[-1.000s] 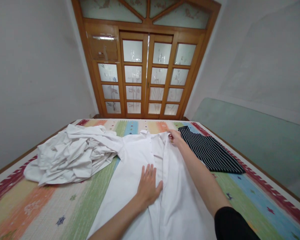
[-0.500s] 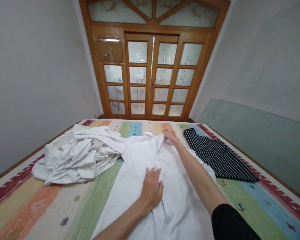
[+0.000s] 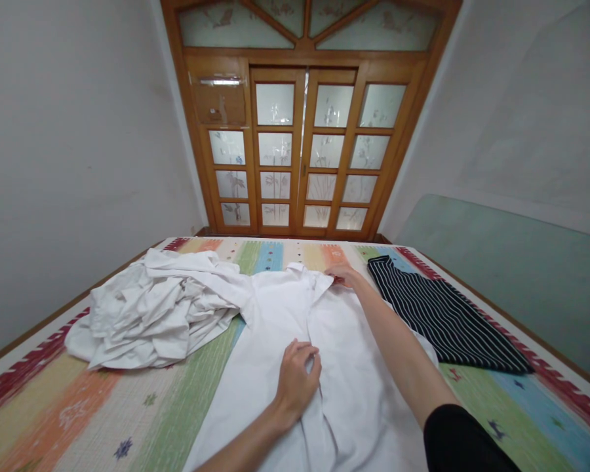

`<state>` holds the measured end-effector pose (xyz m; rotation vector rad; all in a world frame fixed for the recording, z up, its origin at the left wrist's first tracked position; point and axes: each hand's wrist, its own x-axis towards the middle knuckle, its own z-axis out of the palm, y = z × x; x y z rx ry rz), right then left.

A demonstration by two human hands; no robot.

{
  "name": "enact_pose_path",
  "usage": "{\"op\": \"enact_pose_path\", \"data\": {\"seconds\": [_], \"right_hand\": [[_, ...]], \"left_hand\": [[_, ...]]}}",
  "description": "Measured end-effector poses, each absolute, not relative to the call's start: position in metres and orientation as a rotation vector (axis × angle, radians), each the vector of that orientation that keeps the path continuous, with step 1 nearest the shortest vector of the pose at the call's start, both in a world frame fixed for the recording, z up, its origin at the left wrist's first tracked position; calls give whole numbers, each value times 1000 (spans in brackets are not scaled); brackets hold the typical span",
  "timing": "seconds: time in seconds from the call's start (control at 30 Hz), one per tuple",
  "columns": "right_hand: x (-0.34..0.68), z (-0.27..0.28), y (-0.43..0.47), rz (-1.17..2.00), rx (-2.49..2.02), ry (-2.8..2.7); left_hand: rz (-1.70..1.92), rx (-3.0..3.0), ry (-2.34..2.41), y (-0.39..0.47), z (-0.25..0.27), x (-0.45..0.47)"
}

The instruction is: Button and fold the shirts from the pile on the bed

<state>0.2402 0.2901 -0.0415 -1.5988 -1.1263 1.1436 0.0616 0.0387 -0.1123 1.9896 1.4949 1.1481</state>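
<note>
A white shirt (image 3: 270,334) lies spread in front of me, its collar end away from me and its front placket running down the middle. My left hand (image 3: 297,383) is on the chest, thumb and fingertips closed in a pinch at the placket edge. Farther up, my right hand (image 3: 343,274) is closed on the shirt near the right side of the collar; its fingertips are partly hidden. The shirt's left sleeve reaches toward a crumpled heap of white cloth (image 3: 157,311).
A black garment with white stripes (image 3: 447,314) lies flat at the right. Everything rests on a colourful striped cover (image 3: 177,400). Beyond its far edge stand wooden doors with glass panes (image 3: 302,151), and a pale green panel (image 3: 511,249) leans along the right wall.
My left hand's spread fingers have curled into a pinch at the placket. My right hand has shifted slightly right and toward me, and the collar flap under it has moved along.
</note>
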Motion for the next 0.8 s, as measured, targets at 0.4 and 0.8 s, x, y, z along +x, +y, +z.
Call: {"op": "enact_pose_path", "data": {"seconds": [0.4, 0.8], "right_hand": [[265, -66, 270, 1236, -1308, -1040], [249, -103, 264, 920, -1367, -1071]], "left_hand": [[1105, 2011, 1399, 33, -110, 63], [1226, 1610, 1573, 144, -36, 31]]}}
